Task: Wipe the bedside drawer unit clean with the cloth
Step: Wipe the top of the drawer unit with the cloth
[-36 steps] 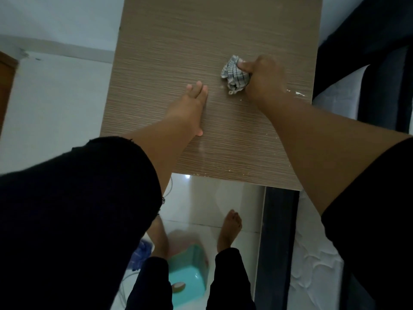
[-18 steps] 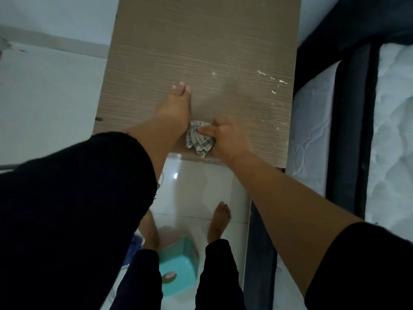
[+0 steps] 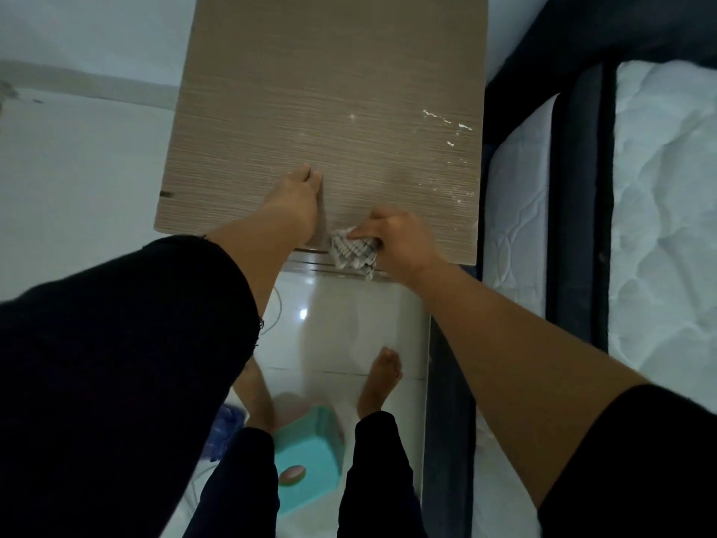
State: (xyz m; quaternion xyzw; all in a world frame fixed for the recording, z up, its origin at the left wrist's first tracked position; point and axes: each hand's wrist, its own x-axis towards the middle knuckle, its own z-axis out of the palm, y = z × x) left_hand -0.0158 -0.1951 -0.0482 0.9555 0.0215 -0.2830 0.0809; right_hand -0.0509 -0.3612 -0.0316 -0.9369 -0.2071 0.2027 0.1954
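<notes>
The bedside drawer unit (image 3: 310,91) has a light brown wood-grain top seen from above. White specks lie near its right edge. My right hand (image 3: 395,238) is closed on a crumpled checked cloth (image 3: 351,256) at the top's near edge, and the cloth hangs partly over that edge. My left hand (image 3: 297,200) rests flat on the top just left of the cloth, fingers together and pointing away from me.
A white quilted mattress (image 3: 659,227) in a dark bed frame (image 3: 582,188) stands close on the right. Below are glossy white floor tiles (image 3: 341,324), my bare feet, a turquoise tub (image 3: 310,460) and a thin white cable.
My right hand dragged the cloth from the far middle of the top back to the near edge, where it now hangs over. The left hand stayed planted.
</notes>
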